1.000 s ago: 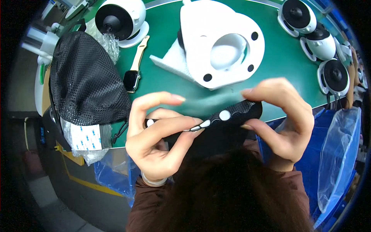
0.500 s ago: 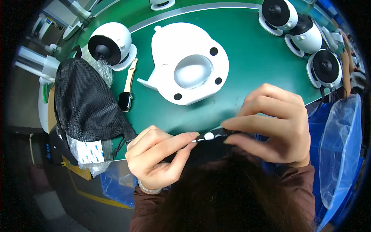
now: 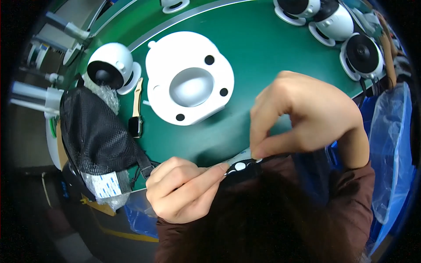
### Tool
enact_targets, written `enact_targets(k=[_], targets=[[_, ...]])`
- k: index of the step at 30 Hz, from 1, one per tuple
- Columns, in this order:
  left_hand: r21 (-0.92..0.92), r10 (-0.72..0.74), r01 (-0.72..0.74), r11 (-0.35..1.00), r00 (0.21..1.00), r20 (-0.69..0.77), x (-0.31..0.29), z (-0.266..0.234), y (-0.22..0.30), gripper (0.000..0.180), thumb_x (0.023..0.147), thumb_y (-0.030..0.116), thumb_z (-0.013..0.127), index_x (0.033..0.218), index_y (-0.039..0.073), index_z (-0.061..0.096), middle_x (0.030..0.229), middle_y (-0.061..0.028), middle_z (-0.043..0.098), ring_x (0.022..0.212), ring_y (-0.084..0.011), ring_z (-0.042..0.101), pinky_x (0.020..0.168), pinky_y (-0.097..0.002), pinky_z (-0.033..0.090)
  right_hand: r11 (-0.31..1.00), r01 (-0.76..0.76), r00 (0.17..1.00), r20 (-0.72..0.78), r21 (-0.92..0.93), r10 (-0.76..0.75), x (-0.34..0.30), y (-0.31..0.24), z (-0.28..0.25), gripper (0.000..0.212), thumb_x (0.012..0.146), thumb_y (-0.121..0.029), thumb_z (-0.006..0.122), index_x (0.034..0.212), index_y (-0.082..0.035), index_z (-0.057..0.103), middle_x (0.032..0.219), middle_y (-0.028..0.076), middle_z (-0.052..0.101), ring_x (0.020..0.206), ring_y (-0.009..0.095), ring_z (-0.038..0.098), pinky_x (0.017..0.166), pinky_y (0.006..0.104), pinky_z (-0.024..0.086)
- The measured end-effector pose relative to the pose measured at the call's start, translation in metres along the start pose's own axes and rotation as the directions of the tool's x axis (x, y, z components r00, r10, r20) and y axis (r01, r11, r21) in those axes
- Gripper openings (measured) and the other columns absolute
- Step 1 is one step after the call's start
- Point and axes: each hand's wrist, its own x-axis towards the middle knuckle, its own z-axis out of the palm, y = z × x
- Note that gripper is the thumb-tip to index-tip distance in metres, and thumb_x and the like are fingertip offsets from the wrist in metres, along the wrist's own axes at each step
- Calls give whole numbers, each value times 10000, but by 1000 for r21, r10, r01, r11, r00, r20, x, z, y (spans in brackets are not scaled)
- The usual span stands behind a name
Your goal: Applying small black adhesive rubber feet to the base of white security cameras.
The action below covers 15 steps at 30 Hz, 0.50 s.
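Near the table's front edge my left hand (image 3: 186, 188) pinches the left end of a narrow black strip with white round spots (image 3: 240, 166). A pale backing shows along the strip's far edge. My right hand (image 3: 307, 114) is arched over the other end, thumb and fingertips closed together at the strip; whether they also hold a small piece is hidden. Beyond the hands lies a white plastic housing (image 3: 164, 55) with a smooth oval hollow and several round black pads on its face. My head's dark hair covers the near part of the strip.
A white camera with a black front (image 3: 112, 68) stands at left, with a watch (image 3: 135, 126) and a black mesh bag (image 3: 96, 127) nearby. More cameras (image 3: 362, 55) cluster at far right, by another person's arm (image 3: 387, 55). A clear plastic bag (image 3: 388, 153) hangs at right.
My right hand has turned knuckles-up and its fingertips have closed at the strip's right end. The strip has tilted, showing more pale backing. The whole scene has shifted in view.
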Motion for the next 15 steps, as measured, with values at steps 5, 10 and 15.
enact_targets(k=[5, 10, 15], targets=[[10, -49, 49, 999, 999, 4, 1, 2, 1, 288, 435, -73, 679, 706, 23, 655, 536, -15, 484, 453, -126, 448, 406, -215, 350, 1000, 5, 997, 77, 22, -7, 2, 5, -4, 55, 647, -81, 668, 688, -56, 640, 649, 45, 600, 590, 176, 560, 516, 247, 413], [41, -87, 86, 995, 996, 0, 4, 1, 2, 294, 430, -84, 672, 703, 23, 655, 528, -14, 481, 452, -132, 447, 412, -215, 353, 980, 193, 980, -42, -38, -195, -1, 11, -1, 89, 633, -111, 684, 692, -63, 637, 648, 41, 595, 606, 184, 557, 495, 263, 410], [56, -93, 94, 994, 996, -16, 7, 6, 0, 286, 438, -87, 661, 702, 23, 654, 526, -15, 477, 454, -134, 450, 413, -216, 354, 939, 270, 943, -138, -215, -303, -2, 15, -1, 130, 610, -153, 697, 682, -74, 624, 644, 24, 581, 611, 196, 545, 474, 284, 401]])
